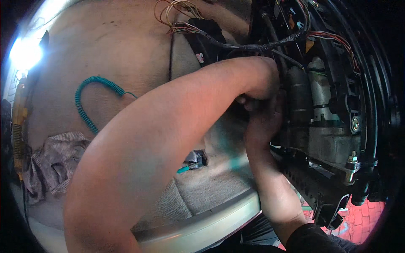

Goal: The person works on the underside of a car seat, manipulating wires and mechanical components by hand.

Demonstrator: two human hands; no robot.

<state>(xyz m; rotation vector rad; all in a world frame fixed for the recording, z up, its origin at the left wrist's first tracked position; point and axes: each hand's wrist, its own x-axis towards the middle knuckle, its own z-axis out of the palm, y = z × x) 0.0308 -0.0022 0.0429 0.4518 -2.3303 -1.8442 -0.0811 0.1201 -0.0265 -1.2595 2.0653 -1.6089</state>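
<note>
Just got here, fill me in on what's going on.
A person is reaching in beside a dark mechanical assembly with both bare hands. The left hand and right hand are close together at its near side; whatever they may be gripping is hidden. A wire bundle runs just beyond them. On the carpet to the left lie a teal coiled cord and a crumpled cloth, near a lit lamp.

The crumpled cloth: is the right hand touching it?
Apart. The head view shows the cloth lying at left, the right hand beside the metal parts, and the left forearm between them.
</note>
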